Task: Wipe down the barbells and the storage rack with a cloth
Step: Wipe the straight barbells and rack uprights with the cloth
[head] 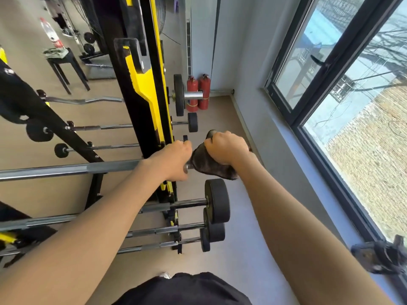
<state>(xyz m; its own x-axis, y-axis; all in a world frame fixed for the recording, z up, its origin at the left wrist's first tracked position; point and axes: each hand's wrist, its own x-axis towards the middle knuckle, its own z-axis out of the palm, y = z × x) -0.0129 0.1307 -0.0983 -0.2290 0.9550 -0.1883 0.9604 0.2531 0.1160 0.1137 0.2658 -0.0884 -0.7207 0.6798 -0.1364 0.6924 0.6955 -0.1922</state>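
Note:
A long steel barbell runs in from the left across the black and yellow storage rack. My left hand grips its bar close to the right end. My right hand holds a dark brown cloth bunched over the barbell's end, which the cloth hides. Below on the rack lie several more barbells with black plates. Others sit higher up, further back.
Two red fire extinguishers stand in the corner by the grey wall. A window runs along the right, with a dark object on its sill. A black stool with a bottle stands at the back left.

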